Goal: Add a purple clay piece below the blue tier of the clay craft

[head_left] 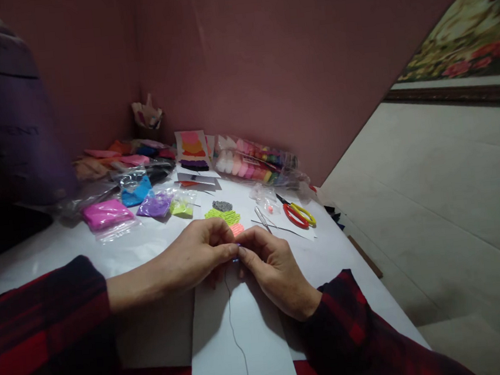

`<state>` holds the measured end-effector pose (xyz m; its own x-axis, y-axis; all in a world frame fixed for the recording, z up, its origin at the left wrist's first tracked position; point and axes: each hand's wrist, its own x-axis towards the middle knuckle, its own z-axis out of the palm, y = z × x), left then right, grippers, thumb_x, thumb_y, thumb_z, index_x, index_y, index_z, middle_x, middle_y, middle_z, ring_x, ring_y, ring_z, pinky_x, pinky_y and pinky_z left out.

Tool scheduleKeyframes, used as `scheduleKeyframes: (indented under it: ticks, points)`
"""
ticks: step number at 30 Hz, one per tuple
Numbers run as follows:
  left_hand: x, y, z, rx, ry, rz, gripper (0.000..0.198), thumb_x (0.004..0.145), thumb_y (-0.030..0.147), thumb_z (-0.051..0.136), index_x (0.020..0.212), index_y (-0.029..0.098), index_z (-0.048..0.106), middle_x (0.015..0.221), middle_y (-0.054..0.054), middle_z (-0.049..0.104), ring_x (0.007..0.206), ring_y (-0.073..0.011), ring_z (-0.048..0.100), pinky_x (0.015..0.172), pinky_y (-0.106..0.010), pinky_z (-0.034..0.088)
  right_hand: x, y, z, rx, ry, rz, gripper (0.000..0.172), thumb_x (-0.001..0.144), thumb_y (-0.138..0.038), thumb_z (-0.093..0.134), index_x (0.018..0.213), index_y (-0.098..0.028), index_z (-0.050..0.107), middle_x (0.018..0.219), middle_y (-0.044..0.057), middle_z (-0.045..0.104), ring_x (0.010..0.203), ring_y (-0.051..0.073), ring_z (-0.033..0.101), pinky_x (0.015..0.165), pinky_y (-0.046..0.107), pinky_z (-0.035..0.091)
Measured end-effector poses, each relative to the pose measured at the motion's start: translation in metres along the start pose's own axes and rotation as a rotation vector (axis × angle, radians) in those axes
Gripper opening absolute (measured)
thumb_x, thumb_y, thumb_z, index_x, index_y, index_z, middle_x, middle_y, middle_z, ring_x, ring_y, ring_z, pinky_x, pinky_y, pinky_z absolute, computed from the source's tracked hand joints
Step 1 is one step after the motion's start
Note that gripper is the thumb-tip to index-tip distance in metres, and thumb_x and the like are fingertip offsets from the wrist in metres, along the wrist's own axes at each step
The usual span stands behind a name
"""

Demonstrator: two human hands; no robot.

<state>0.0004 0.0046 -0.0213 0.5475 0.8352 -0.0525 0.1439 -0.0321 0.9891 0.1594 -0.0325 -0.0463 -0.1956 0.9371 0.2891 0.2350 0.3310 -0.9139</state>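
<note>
Thread [232, 322] between left hand [195, 256], right hand [276, 270].

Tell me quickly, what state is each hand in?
Left hand: closed, fingertips pinching the top of the thread.
Right hand: closed, fingertips pinched against the left's; what they grip is too small to tell.

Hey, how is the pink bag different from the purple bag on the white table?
The pink bag is larger than the purple bag. The pink bag lies farther left; the purple bag sits nearer the middle, beside a yellow-green bag. Both are clear plastic bags lying flat on the white table.
</note>
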Motion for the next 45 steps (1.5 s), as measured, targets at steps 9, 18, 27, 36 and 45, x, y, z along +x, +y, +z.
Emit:
scheduleKeyframes:
  ticks: [9,18,27,36,45]
  points:
    - [-0.0022,0.0052,0.0021,-0.033,0.001,0.011,0.011,0.073,0.023,0.058,0.07,0.019,0.048,0.045,0.006,0.053,0.035,-0.0088,0.044,0.037,-0.021,0.035,0.0009,-0.0011,0.0003,0.021,0.007,0.008,0.004,0.088,-0.021,0.055,0.089,-0.018,0.059,0.069,-0.002,0.056,0.054,0.01,0.053,0.052,0.025,0.044]
    - [-0.0012,0.0057,0.0037,-0.031,0.028,0.01,0.009,0.073,0.021,0.057,0.07,0.018,0.049,0.044,0.006,0.052,0.035,-0.0092,0.045,0.037,-0.021,0.036,-0.0005,0.0,-0.001,-0.001,-0.001,0.001,0.01,0.091,-0.021,0.052,0.095,-0.019,0.06,0.073,-0.001,0.058,0.057,0.01,0.053,0.054,0.025,0.044]
    - [-0.0022,0.0055,0.0027,-0.019,0.027,0.019,0.009,0.074,0.021,0.057,0.07,0.017,0.05,0.045,0.006,0.052,0.036,-0.0089,0.045,0.037,-0.021,0.036,-0.0009,0.0004,-0.0009,-0.019,-0.004,-0.021,0.013,0.092,-0.021,0.051,0.099,-0.02,0.062,0.074,0.0,0.058,0.059,0.011,0.054,0.057,0.027,0.046]
    - [-0.0013,0.0045,0.002,-0.017,0.029,0.008,0.01,0.074,0.021,0.058,0.069,0.018,0.05,0.043,0.006,0.051,0.035,-0.009,0.045,0.037,-0.021,0.036,-0.0007,0.0009,-0.0015,-0.047,-0.006,-0.03,0.014,0.092,-0.023,0.051,0.101,-0.02,0.062,0.075,0.0,0.06,0.058,0.012,0.054,0.057,0.027,0.046]
    - [0.0001,0.0039,0.0019,-0.016,0.02,0.018,0.01,0.076,0.021,0.057,0.07,0.018,0.05,0.043,0.007,0.051,0.035,-0.0086,0.045,0.037,-0.021,0.035,-0.0011,0.0008,-0.0019,-0.066,-0.002,-0.031,0.012,0.093,-0.024,0.051,0.097,-0.02,0.062,0.07,-0.001,0.058,0.058,0.012,0.054,0.057,0.027,0.045]
